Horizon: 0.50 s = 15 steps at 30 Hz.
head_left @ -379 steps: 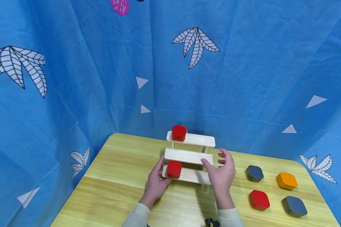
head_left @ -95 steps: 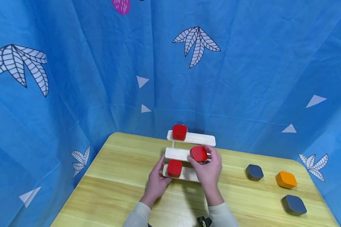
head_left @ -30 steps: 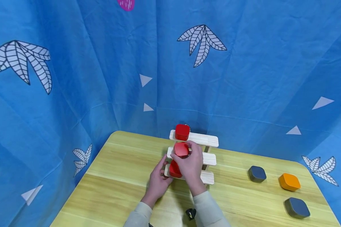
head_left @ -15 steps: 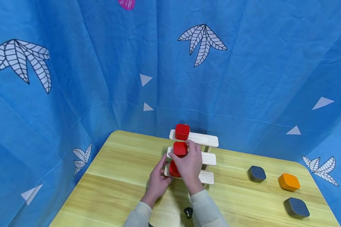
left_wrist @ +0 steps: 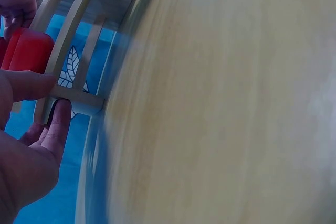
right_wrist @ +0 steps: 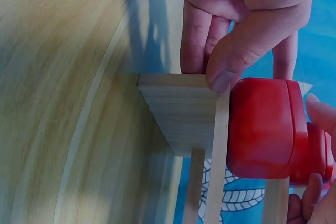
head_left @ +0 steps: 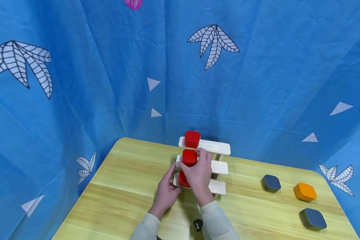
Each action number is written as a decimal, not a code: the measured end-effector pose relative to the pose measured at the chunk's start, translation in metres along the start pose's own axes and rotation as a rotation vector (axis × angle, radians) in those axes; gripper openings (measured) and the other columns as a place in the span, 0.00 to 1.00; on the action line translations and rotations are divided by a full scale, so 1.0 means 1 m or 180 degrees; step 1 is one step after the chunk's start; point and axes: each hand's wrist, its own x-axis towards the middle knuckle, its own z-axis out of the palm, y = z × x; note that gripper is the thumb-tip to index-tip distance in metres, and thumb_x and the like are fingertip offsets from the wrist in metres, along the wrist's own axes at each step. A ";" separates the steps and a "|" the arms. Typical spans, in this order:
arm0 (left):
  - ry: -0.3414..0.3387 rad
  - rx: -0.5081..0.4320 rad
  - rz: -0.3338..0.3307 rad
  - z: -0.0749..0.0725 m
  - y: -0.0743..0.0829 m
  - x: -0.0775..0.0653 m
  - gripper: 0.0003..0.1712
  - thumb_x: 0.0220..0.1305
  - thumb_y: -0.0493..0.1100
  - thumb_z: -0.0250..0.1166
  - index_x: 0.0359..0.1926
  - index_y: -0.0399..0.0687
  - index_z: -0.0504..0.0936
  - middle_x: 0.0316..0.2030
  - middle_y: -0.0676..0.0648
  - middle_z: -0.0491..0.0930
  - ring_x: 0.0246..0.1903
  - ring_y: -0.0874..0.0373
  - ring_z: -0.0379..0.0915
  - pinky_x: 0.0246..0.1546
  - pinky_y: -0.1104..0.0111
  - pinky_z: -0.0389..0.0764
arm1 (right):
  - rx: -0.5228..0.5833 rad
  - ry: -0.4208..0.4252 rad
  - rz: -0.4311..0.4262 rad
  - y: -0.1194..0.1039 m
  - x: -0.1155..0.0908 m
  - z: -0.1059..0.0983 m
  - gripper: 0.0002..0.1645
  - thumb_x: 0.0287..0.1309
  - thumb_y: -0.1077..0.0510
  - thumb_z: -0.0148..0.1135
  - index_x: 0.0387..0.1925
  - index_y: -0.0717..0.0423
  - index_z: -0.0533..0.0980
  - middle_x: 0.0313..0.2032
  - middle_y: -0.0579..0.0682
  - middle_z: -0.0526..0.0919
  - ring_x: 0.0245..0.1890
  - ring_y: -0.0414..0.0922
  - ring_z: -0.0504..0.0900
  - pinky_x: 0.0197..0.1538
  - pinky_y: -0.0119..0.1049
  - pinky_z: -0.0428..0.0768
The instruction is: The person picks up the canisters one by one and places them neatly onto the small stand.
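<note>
A pale wooden three-tier stand [head_left: 217, 146] bears red rounded-square boxes at its left side. My left hand [head_left: 165, 195] grips the stand's lowest tier by its left end; the left wrist view shows thumb and fingers [left_wrist: 56, 129] around that board. My right hand [head_left: 201, 175] pinches a red box [head_left: 189, 156] on the left end of the middle tier, between thumb and fingers. Another red box [head_left: 183, 179] sits on the lowest tier, partly covered by the right hand, and appears large in the right wrist view. A third red box [head_left: 192, 138] stands on the top tier.
Right of the stand, on the wooden table [head_left: 120, 200], lie a dark blue-grey box [head_left: 271, 183], an orange box [head_left: 305, 192] and a second dark blue-grey box [head_left: 313, 219]. A blue patterned curtain [head_left: 258, 83] hangs behind the table.
The red box from the table's right side was carried to the middle tier and shifted to its left end, where it now sits level. My left hand has stayed on the stand.
</note>
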 end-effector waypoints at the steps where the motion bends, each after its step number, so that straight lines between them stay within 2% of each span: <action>1: -0.0003 0.0000 -0.0017 0.000 0.000 0.000 0.57 0.54 0.23 0.69 0.79 0.62 0.55 0.64 0.45 0.70 0.39 0.56 0.79 0.40 0.68 0.83 | 0.0010 0.0000 -0.0002 0.000 0.000 0.000 0.48 0.32 0.47 0.87 0.55 0.48 0.69 0.50 0.50 0.73 0.48 0.50 0.77 0.42 0.49 0.85; 8: -0.0020 -0.0053 -0.0079 0.001 0.000 0.000 0.58 0.55 0.23 0.69 0.78 0.67 0.55 0.65 0.46 0.69 0.40 0.55 0.79 0.40 0.68 0.83 | 0.0033 0.0012 0.0025 0.002 -0.001 -0.003 0.47 0.32 0.46 0.86 0.54 0.47 0.69 0.49 0.50 0.72 0.47 0.49 0.76 0.42 0.48 0.84; 15: 0.0026 -0.0086 0.0004 0.001 -0.001 -0.001 0.57 0.55 0.23 0.69 0.78 0.63 0.56 0.65 0.43 0.69 0.43 0.52 0.78 0.41 0.68 0.83 | 0.0241 0.0029 0.0018 0.005 -0.004 -0.014 0.46 0.33 0.45 0.86 0.54 0.48 0.70 0.47 0.51 0.73 0.34 0.48 0.78 0.32 0.38 0.79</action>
